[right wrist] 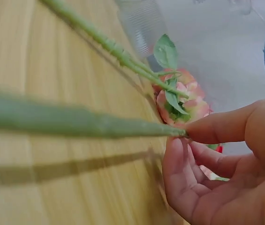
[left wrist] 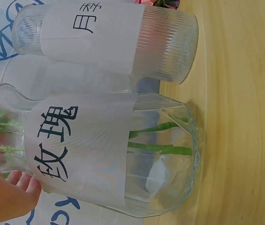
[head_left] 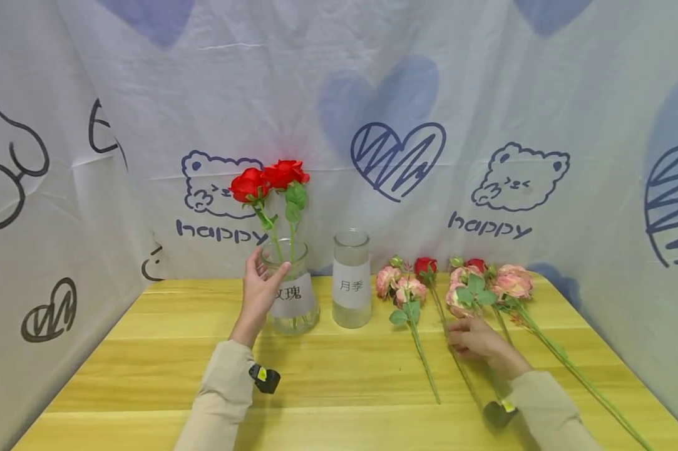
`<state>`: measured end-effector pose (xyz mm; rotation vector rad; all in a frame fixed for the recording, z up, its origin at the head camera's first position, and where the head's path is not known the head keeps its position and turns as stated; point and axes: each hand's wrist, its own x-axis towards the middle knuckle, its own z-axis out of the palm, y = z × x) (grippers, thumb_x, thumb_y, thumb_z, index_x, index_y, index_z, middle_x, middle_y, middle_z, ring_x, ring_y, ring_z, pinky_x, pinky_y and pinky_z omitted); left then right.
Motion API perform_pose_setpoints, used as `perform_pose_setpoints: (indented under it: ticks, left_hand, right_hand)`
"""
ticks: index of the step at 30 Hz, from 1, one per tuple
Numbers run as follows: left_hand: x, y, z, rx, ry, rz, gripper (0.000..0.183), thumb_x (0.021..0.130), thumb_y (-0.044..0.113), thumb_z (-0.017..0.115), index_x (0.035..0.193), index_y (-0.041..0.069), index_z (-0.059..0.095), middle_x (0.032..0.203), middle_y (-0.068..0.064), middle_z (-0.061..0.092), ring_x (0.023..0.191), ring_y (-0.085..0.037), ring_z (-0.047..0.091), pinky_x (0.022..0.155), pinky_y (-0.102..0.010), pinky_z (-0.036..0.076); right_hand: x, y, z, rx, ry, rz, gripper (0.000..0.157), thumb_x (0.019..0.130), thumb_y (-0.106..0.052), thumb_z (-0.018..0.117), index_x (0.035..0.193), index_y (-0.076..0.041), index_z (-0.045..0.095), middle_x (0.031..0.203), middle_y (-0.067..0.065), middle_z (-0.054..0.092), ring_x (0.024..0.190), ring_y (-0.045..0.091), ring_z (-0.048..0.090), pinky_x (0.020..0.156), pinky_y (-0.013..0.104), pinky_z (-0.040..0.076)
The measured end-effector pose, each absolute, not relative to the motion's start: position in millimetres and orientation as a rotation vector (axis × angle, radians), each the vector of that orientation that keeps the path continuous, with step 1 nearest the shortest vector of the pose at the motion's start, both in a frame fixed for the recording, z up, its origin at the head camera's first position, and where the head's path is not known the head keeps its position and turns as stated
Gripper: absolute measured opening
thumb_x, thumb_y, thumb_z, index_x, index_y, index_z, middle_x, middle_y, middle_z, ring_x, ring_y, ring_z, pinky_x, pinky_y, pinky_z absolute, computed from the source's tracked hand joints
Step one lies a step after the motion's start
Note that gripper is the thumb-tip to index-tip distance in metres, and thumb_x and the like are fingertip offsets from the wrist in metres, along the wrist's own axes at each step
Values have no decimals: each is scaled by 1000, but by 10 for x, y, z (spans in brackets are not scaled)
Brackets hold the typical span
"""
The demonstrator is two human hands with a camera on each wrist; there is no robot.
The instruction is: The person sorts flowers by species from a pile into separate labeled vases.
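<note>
My left hand (head_left: pixel 261 294) grips the neck of a flared glass vase (left wrist: pixel 170 187), thumb in front and fingers at its left side. Two red roses (head_left: pixel 268 178) stand in this vase, their green stems showing through the glass. A paper label with Chinese characters wraps it. With thumb and fingertips, my right hand (head_left: pixel 479 343) pinches a green stem (right wrist: pixel 99 124), which in the head view runs up to a red rose (head_left: pixel 426 265). Its shadow falls on the wooden table below. Beside it lies a pink rose spray (right wrist: pixel 195 96) with its own stem.
A straight ribbed glass vase (head_left: pixel 352 310), also labelled, stands right of the flared one. More pink roses (head_left: pixel 512 282) and another red rose (head_left: pixel 476 265) lie on the table (head_left: pixel 147 363) at right, stems toward the front. A printed cloth (head_left: pixel 293 94) hangs behind.
</note>
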<state>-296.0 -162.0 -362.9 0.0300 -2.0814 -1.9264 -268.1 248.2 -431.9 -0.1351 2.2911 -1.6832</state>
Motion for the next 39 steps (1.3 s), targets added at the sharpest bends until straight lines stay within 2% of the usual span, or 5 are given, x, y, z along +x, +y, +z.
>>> perform_pose_setpoints:
  ticks: [6, 13, 17, 21, 39]
  left_hand:
    - [-2958, -1624, -3623, 40, -2095, -1913, 82, 92, 22, 67, 153, 6, 15, 155, -22, 20, 138, -38, 26, 115, -44, 24]
    - [-2970, -1625, -3636, 23, -2092, -1900, 82, 92, 22, 66, 153, 5, 15, 154, -21, 23, 139, -37, 26, 115, -43, 24]
    - [-2972, -1630, -3641, 21, -2095, -1897, 82, 92, 22, 66, 153, 5, 14, 154, -20, 23, 139, -36, 26, 116, -43, 23]
    - [-2978, -1634, -3644, 26, -2105, -1900, 82, 93, 23, 66, 154, 5, 14, 155, -20, 22, 139, -36, 25, 116, -43, 23]
    - [-2966, -1626, -3640, 30, -2109, -1902, 83, 93, 24, 66, 154, 7, 12, 156, -19, 21, 139, -36, 25, 116, -43, 23]
  right_hand:
    - [-2688, 2486, -4339, -110, 2132, -1797, 62, 97, -1, 52, 145, 16, 15, 119, 21, 48, 77, 12, 56, 66, 25, 54]
    - [-2659, 2446, -4239, -123, 2127, -1935, 46, 99, -4, 49, 134, 18, 28, 140, 27, 29, 85, 10, 58, 75, 25, 56]
    - [-2655, 2434, -4140, -119, 2173, -1962, 41, 101, -7, 48, 132, 16, 32, 118, 18, 51, 86, 11, 58, 77, 26, 56]
    - [-2661, 2421, -4073, -122, 2167, -2055, 30, 102, -9, 47, 123, 10, 38, 102, 3, 55, 85, 9, 58, 76, 26, 56]
    - [-2660, 2250, -3991, -103, 1967, -2423, 11, 103, -10, 46, 110, -2, 43, 96, -3, 60, 89, 7, 62, 83, 25, 55]
